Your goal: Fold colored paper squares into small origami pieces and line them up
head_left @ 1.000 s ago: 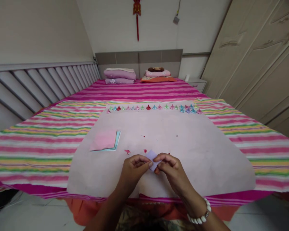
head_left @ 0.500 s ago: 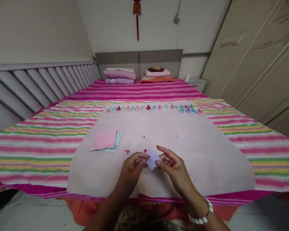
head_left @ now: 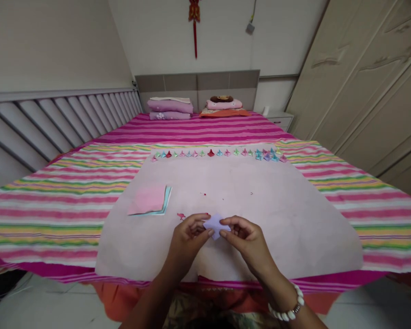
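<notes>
A small folded sheet of lavender origami paper [head_left: 216, 224] is held up between both hands, above the pale board [head_left: 277, 246] on the bed. My left hand [head_left: 191, 234] pinches its left corner between thumb and fingers. On the opposite side my right hand [head_left: 244, 235] grips the right corner with thumb and forefinger. The paper has a pointed, crossed outline; its underside is hidden. A little red scrap [head_left: 181, 216] lies just beyond my left hand. To the left rests a stack of square paper [head_left: 149, 199], pink on top with light blue beneath.
A row of colourful folded paper pieces [head_left: 211, 153] lines the board's far edge, clustered at its right end. Tiny bits [head_left: 204, 194] are scattered mid-board. Striped bedding [head_left: 55, 192] surrounds the board. Folded quilts [head_left: 170, 107] sit by the headboard, and a metal rail [head_left: 71, 96] runs along the left.
The lavender paper has gone from a plain diamond to a crossed, pointed outline. My right forefinger, raised before, has come down onto the paper. My left thumb has shifted to its lower left edge.
</notes>
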`<state>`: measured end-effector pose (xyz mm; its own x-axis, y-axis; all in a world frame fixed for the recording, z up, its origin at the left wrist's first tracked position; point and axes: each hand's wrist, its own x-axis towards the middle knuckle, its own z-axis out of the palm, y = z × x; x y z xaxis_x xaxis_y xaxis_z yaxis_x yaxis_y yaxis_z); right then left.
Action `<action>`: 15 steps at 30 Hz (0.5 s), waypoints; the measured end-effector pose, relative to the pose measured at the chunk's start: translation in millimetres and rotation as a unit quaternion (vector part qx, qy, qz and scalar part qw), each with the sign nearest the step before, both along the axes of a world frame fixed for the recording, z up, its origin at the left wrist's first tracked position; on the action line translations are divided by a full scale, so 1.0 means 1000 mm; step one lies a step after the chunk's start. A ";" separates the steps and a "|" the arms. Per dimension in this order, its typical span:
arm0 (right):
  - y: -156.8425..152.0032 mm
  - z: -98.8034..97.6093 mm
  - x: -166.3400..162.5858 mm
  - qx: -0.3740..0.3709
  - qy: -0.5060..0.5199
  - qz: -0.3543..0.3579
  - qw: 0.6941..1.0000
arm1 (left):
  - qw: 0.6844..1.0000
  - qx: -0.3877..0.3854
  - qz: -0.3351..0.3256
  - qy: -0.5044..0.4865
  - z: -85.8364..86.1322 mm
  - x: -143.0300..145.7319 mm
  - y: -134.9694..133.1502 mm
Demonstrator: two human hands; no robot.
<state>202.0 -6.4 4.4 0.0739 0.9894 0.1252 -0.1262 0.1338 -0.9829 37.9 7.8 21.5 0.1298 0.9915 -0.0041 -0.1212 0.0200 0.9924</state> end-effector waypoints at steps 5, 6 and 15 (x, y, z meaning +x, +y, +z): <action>0.000 0.001 -0.008 -0.003 0.080 0.031 0.996 | 0.985 -0.098 0.027 -0.140 -0.007 0.006 0.001; 0.000 0.001 -0.008 -0.005 0.096 0.043 0.994 | 0.980 -0.113 0.022 -0.161 -0.007 0.008 0.001; 0.000 0.000 0.001 0.002 0.102 0.124 0.987 | 0.907 -0.257 -0.155 -0.295 -0.002 0.007 -0.006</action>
